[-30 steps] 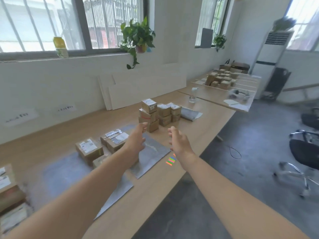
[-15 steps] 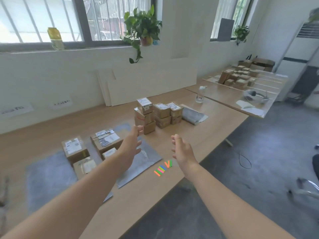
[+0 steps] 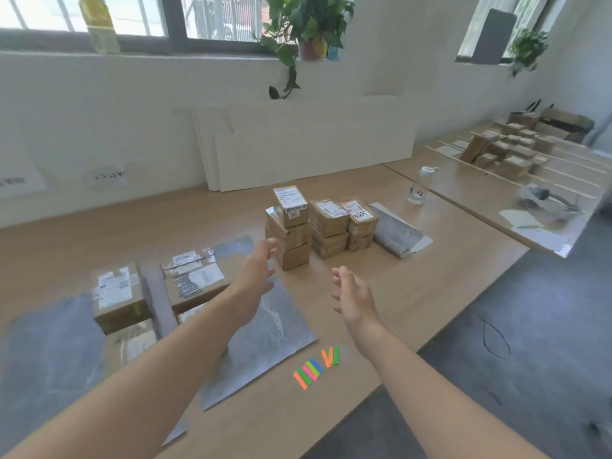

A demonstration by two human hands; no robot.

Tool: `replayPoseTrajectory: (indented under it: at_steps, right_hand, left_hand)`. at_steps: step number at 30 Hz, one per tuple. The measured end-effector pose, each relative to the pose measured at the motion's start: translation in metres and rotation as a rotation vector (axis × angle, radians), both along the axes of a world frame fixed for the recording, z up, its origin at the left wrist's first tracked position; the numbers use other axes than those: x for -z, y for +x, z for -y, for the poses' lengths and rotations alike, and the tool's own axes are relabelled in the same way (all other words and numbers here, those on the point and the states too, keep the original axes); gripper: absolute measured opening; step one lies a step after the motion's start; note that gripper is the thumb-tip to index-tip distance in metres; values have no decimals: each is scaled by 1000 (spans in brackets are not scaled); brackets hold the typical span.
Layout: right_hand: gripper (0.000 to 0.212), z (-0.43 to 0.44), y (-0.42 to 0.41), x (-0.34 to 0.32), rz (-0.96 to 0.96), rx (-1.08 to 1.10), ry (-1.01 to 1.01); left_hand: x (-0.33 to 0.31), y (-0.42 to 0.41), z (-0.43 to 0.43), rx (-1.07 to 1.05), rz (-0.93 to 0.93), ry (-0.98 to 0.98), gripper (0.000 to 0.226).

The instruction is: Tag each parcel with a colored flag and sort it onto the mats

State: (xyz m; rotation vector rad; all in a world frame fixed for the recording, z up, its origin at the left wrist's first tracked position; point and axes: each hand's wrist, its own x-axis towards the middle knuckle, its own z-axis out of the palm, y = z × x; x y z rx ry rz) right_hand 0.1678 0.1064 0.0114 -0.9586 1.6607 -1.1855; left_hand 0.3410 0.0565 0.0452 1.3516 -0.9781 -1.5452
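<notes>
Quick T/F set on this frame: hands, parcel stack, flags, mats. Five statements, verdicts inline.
1. Both hands are empty. True: the left hand and right hand are open and hold nothing.
2. The colored flags lie on a mat. False: they lie on the bare wooden table, beside the nearest gray mat.
3. The parcel stack stands beyond both hands. True.
4. The water bottle lies on its side. False: it stands upright.
5. No parcel is on the mats yet. False: labeled parcels already sit at the left.
</notes>
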Motion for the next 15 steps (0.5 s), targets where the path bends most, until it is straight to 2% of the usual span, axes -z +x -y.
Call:
replayPoseTrajectory:
  at_steps: [3, 7, 11, 15]
  right_hand:
    - [36, 40, 1, -2, 21, -29, -15]
    - [38, 83, 3, 0, 48, -47, 21]
    - [28, 119, -2, 7, 46, -99, 58]
    - [32, 160, -17, 20, 51, -130, 85]
  left_hand:
    - [0, -2, 34, -18, 17, -5, 39]
    - [2, 0, 66, -39, 25, 10, 38]
    - [12, -2, 96, -82, 32, 43, 45]
    - [28, -16, 124, -130, 20, 71, 46]
